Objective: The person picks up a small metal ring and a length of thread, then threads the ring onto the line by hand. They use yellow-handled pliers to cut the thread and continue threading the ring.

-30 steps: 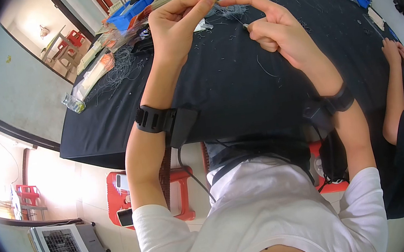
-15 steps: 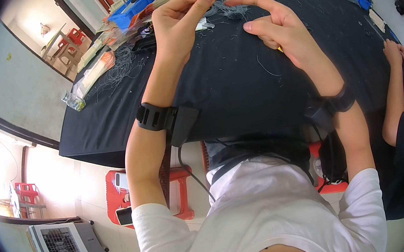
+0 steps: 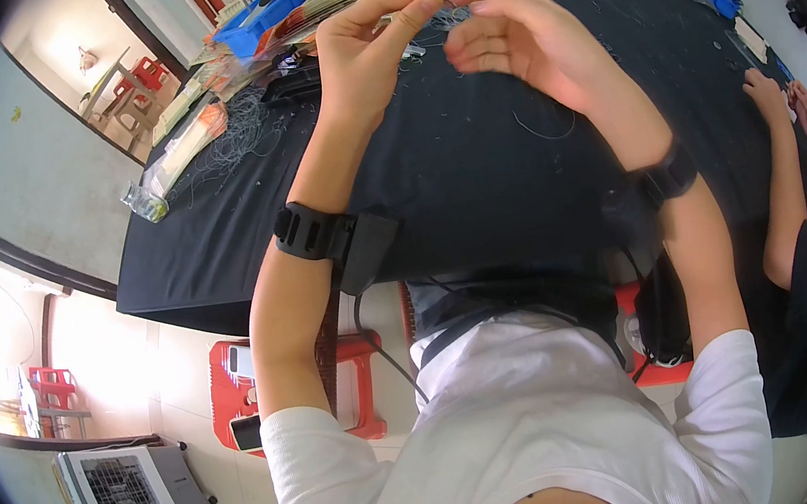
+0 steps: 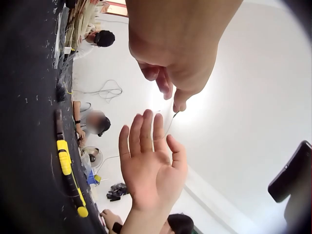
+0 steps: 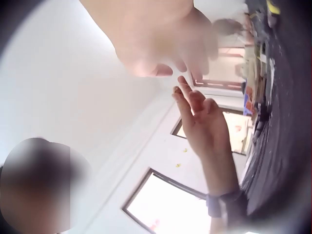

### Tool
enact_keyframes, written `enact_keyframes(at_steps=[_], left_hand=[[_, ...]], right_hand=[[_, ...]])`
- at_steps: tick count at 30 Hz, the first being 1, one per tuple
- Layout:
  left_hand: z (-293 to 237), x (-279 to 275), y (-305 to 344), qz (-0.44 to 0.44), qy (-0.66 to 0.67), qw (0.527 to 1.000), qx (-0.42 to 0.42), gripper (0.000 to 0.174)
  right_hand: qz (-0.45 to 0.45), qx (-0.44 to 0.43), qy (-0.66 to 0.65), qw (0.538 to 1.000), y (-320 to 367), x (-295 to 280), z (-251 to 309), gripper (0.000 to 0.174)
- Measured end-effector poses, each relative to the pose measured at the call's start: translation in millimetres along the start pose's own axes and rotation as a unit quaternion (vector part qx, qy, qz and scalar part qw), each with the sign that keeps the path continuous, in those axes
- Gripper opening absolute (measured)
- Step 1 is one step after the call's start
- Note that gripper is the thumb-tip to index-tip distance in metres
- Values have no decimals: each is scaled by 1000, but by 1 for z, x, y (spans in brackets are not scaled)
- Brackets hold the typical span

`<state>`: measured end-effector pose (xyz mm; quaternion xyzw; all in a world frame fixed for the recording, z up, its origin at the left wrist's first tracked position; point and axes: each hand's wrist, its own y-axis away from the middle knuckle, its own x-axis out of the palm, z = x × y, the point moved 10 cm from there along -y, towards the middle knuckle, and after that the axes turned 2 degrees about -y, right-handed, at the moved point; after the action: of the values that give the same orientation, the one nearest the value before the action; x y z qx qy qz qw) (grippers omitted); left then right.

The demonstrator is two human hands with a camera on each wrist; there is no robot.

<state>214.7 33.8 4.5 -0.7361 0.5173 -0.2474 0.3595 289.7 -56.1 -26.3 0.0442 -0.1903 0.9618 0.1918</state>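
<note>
Both hands are raised over the far part of the black-covered table. My left hand (image 3: pixel 353 47) pinches a tiny dark piece (image 4: pixel 176 115) between thumb and fingertip, one other finger stretched out. From it a thin thread (image 4: pixel 168 128) runs towards my right hand (image 3: pixel 534 39), whose palm faces the left wrist camera with the fingers extended. Its fingertips are close to the left fingertips in the head view. What the tiny piece is, I cannot tell. A yellow and black utility knife (image 4: pixel 64 158) lies on the table, seen in the left wrist view.
Tangled grey thread (image 3: pixel 239 141) and packets of cards (image 3: pixel 194 142) lie at the table's left side. Beyond stands a blue bin (image 3: pixel 263 22). A loose thread curls on the black cloth (image 3: pixel 476 183). Another person's hands (image 3: pixel 778 100) are at the right edge.
The right hand's curled fingers have opened out and it has moved slightly left, towards the left hand. One left finger has straightened; the left hand keeps its pinch.
</note>
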Motion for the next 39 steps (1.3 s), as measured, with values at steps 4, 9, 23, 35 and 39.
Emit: enact_keyframes(at_steps=[4,9,23,35,39], left_hand=[[2,3,1,19,-25,999,-18,18],[9,6,3,19,-30,999,-35,16],[44,6,11,-20,-43,995,-93,21],[40,-1,11,-20,-117,989,-83,13],[63,-45,13,-139,-71,978,-139,16]], right_hand=[[54,65,-52,995,3,2,-17,23],[-94,-31,116,988,11,-20,6,19],[-160,-50,169,971,15,-51,-4,18],[-104,-55,174,978,8,-48,-9,18],[-107,26,298,948,10,-64,-4,16]])
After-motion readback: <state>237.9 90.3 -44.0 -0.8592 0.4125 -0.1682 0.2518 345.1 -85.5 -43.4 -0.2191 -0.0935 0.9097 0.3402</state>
